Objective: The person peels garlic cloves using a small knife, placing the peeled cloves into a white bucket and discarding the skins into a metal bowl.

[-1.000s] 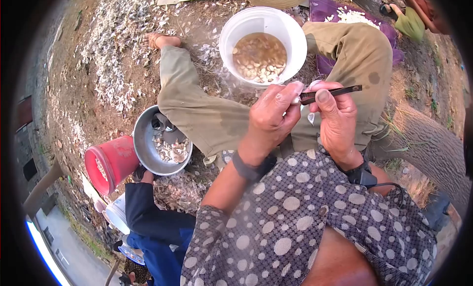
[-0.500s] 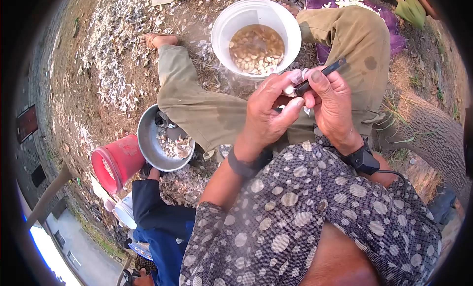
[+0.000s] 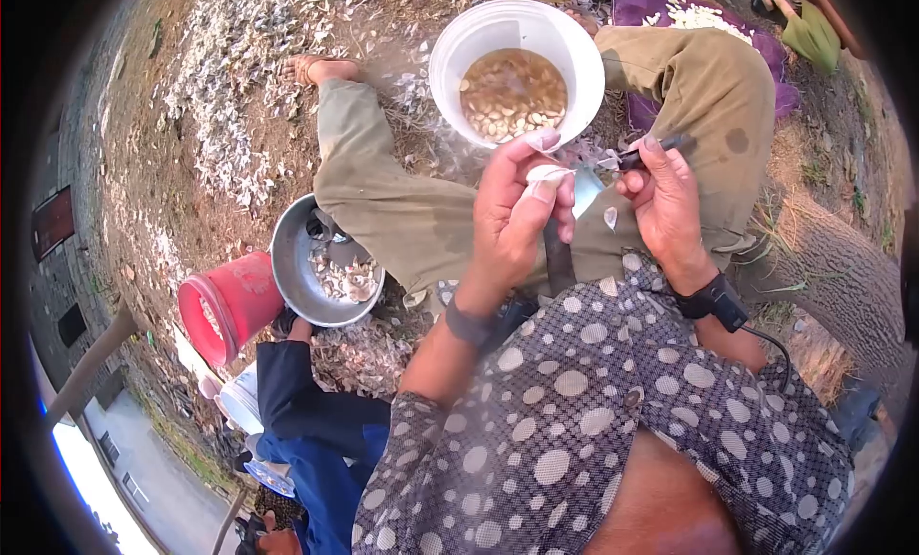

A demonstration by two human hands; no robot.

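My left hand pinches a whitish garlic clove between thumb and fingers, above my lap. In my right hand is a small knife; its black handle lies under the thumb, while the blade is hard to make out. Wisps of thin skin show between the two hands, which are apart. A loose piece of skin shows just left of my right hand. Beyond my hands stands a white bucket holding cloves in brownish water.
To the left are a metal bowl with garlic in it and a red bucket. A co-worker's blue sleeve is below them. Peeled cloves lie on a purple cloth at upper right. A tree trunk lies to the right.
My hands have moved apart from where they met at the knife. The clove stays in my left hand, and the knife has shifted right with my right hand.
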